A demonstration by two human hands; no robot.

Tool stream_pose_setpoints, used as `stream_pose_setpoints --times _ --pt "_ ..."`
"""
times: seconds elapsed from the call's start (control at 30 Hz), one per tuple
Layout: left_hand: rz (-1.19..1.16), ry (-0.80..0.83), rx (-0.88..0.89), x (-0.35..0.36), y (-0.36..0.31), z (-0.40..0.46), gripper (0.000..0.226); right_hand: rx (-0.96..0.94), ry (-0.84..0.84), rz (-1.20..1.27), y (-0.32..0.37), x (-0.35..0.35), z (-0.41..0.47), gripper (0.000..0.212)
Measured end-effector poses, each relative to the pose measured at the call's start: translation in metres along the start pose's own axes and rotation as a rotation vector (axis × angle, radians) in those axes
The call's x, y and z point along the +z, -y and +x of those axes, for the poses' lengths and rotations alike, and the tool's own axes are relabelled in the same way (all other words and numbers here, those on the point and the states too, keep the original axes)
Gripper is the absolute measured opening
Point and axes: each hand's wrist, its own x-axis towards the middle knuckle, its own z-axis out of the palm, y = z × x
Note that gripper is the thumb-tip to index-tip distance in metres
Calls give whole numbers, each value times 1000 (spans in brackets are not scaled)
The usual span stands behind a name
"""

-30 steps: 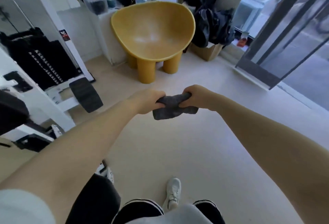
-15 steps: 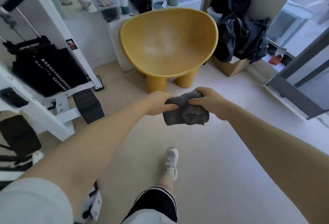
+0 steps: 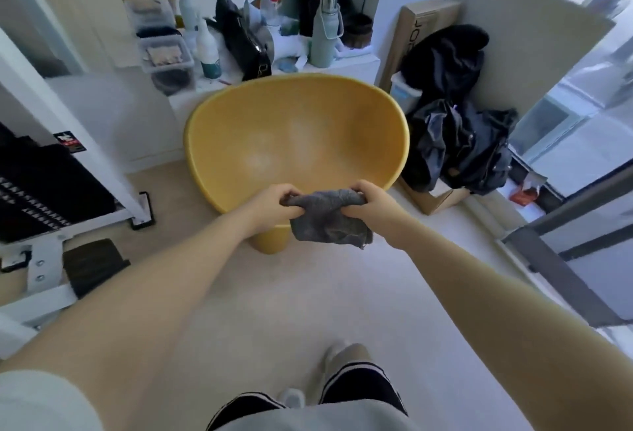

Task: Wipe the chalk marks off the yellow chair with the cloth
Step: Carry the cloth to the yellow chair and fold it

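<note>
Both arms are reaching forward from the bottom corners of the frame and meeting at its centre, where the left hand [image 3: 275, 203] and the right hand [image 3: 368, 203] are each clenching one upper end of a grey cloth [image 3: 325, 221]. The fingers of both hands are curling tight around the bunched fabric, and the rest of the cloth is hanging down between the wrists in loose folds. The cloth is sitting in front of the near rim of the yellow chair [image 3: 298, 136], overlapping it in the view; whether it is touching the chair cannot be told.

The chair, a deep rounded shell on stubby legs, is filling the middle of the frame just above the hands. Pale, smudgy chalk marks [image 3: 260, 156] are showing on the inside of its seat and back, left of centre.

Behind the chair, at upper centre, a white ledge [image 3: 356, 62] is carrying bottles and clear bins. A heap of dark clothing [image 3: 455, 129] is lying just right of the chair, and white gym equipment [image 3: 68, 143] is standing along the left edge. The person's shoes are showing at the bottom centre on the pale floor [image 3: 260, 310].
</note>
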Motion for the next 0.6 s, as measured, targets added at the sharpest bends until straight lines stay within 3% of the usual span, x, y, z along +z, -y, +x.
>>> stream_pose_setpoints --times 0.2,0.37,0.5,0.6 --pt "-64 -137 -57 -38 23 90 17 33 324 77 9 -26 129 13" --pt "-126 -208 -248 -72 47 174 19 57 481 178 22 -24 250 13" --pt "-216 -277 -383 -90 54 215 21 121 632 28 46 -24 326 9" --pt "-281 -357 -463 -106 65 231 26 87 630 -63 68 -15 378 6"
